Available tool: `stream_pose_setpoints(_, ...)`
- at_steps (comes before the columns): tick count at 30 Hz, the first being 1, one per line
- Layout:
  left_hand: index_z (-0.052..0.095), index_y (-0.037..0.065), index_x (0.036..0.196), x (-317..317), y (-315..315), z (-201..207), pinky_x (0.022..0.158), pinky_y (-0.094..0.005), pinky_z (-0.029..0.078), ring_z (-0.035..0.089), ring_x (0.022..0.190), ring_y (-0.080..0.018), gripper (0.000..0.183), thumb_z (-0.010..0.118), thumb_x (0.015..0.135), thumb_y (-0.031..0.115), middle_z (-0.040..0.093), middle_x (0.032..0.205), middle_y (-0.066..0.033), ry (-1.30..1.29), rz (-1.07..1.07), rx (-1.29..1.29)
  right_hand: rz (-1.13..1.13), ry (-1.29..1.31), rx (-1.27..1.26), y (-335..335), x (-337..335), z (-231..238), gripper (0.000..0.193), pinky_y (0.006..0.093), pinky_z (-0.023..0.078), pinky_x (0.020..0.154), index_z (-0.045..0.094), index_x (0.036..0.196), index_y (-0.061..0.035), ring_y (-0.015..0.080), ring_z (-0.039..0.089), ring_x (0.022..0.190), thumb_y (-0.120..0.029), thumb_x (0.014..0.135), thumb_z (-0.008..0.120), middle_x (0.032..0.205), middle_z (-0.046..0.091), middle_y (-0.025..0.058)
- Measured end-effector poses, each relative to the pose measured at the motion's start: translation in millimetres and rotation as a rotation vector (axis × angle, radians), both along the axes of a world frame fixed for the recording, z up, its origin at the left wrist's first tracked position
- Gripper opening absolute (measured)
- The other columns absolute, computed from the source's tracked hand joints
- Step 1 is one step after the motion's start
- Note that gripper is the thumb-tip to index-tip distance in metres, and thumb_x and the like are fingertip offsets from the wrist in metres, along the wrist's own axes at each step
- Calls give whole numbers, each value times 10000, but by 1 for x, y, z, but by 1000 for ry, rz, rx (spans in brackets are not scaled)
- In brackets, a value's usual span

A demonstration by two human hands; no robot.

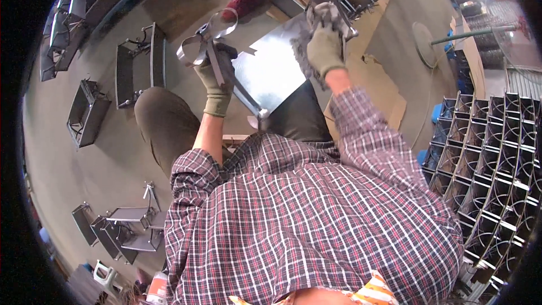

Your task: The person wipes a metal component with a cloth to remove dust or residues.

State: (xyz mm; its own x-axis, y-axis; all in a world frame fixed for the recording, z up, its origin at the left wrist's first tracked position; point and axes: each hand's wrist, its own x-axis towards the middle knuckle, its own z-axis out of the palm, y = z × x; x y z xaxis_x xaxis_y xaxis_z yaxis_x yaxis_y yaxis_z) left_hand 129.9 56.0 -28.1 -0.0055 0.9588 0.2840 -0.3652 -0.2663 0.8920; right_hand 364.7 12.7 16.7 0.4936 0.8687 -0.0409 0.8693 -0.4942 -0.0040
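Head view: the left hand (pixel 210 79) is wrapped around a curled metal piece (pixel 219 69), which partly hides its fingers. The right hand (pixel 327 48), blurred, rests over grey cloth (pixel 305 51); I cannot tell whether it pinches anything. Between the 2 hands, the cloth covers a shiny sheet's (pixel 271 62) edge. Dark racks (pixel 491 158) run off at right.

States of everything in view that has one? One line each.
Left hand: gloved, closed around looped metal piece
Looped metal piece: held, loops uppermost in picture
Right hand: gloved, closed on grey cloth
Grey cloth: bunched
Metal sheet: flat, shiny
Cardboard: flattened, on floor
Dark frames at right: packed in rows
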Motion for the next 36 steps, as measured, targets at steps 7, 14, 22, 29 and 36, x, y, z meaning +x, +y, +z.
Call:
stream_pose_setpoints(7, 591, -18, 828, -5, 0, 7, 542, -270, 465, 584, 624, -155, 106, 487, 853, -19, 626, 717, -87, -94, 4, 38, 310, -130, 180, -48, -72, 4, 486, 455, 328, 1048, 455, 1276, 74, 420, 451, 1183, -168, 857, 503, 1324, 437, 262)
stream_pose_setpoints(14, 585, 1, 810, 2, -1, 7, 544, -267, 468, 577, 625, -131, 113, 502, 882, 24, 608, 709, -54, -135, -15, 9, 63, 0, 172, 0, 9, 4, 329, 449, 442, 906, 567, 1081, 52, 377, 563, 1055, -48, 773, 507, 1132, 570, 269)
stream_pose_setpoints(22, 576, -3, 835, -4, 5, -7, 545, -262, 459, 571, 629, -118, 148, 476, 918, 67, 608, 694, -57, 220, 220, 157, 852, 245, 49, -66, -78, 26, 392, 388, 369, 1037, 597, 1164, -40, 341, 493, 1193, -122, 781, 616, 1240, 547, 213)
stream_pose_setpoints(29, 580, -5, 847, 2, 6, -2, 536, -276, 440, 556, 616, -143, 141, 463, 912, 40, 602, 715, -69, -150, -127, 24, 255, 179, 231, -16, 24, 2, 378, 400, 406, 984, 575, 1198, -24, 310, 527, 1162, -102, 830, 537, 1236, 565, 193)
stream_pose_setpoints(36, 594, 16, 993, -22, 1, -47, 679, -323, 513, 605, 754, -177, 486, 413, 967, 465, 634, 900, -79, 64, 68, -38, 966, 157, 121, -53, -115, 5, 319, 401, 383, 1022, 641, 1046, -51, 281, 523, 1147, -106, 737, 584, 1151, 601, 114)
